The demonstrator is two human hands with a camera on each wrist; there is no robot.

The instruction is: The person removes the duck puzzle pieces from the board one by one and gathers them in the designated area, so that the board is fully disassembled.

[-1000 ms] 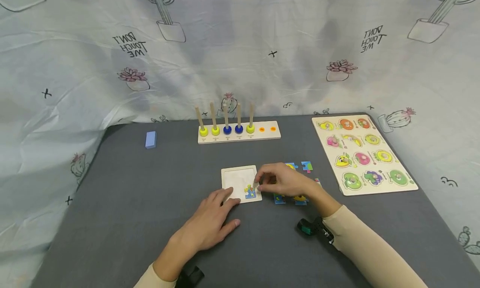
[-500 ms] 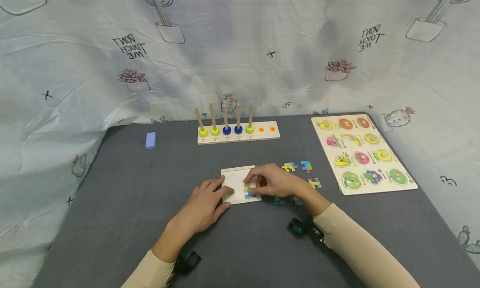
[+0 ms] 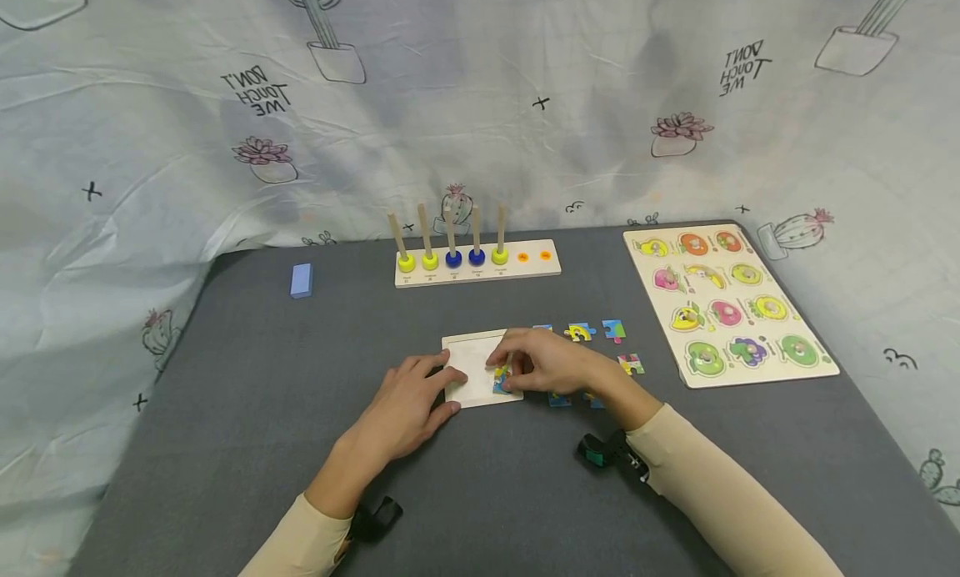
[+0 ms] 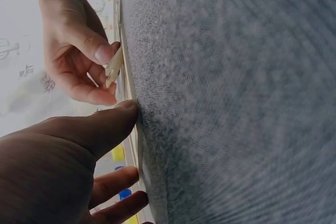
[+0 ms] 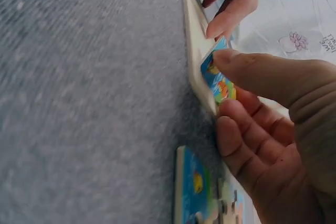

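A square wooden puzzle tray (image 3: 469,356) lies on the grey table in front of me. My right hand (image 3: 551,362) pinches a blue puzzle piece (image 5: 219,80) between thumb and fingers, tilted over the tray's right part. In the left wrist view the piece's pale underside (image 4: 114,66) shows between those fingers. My left hand (image 3: 408,398) rests its fingertips on the tray's left edge, fingers relaxed. Several loose jigsaw pieces (image 3: 580,333) lie to the right of the tray, some partly hidden by my right hand and wrist.
A wooden peg board with yellow and blue rings (image 3: 477,264) stands behind the tray. On the right lies a fruit puzzle board (image 3: 723,310). A blue block (image 3: 302,281) sits at the back left, and a patterned cloth (image 3: 480,102) hangs behind the table.
My right hand has moved left over the tray and now lifts and tilts the piece that lay flat in it. My left hand has shifted slightly left along the tray's edge.
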